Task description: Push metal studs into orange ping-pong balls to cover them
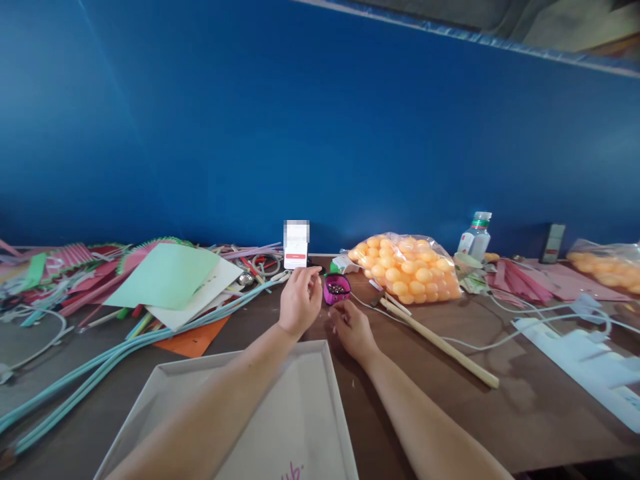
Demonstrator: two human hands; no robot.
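Note:
My left hand [301, 301] is raised in front of an upright phone [296, 247], its fingers bent but apart, with nothing visible in them. Just to its right stands a small purple container [338, 298] with tiny dark, shiny pieces inside. Close to the near side of that container is my right hand [354, 328], fingers curled in toward the thumb. Whatever may be between those fingertips is too small to make out. Below my left forearm lies a shallow white panel with a raised rim [326, 393] and pink writing near its bottom edge.
A hammer [445, 345] with a wooden handle lies right of my right hand, before a clear bag of orange balls [410, 270]. Further right are a bottle [475, 237] and a white power strip [575, 367]. Coloured paper [170, 277] and pale blue tubes [175, 340] crowd the left.

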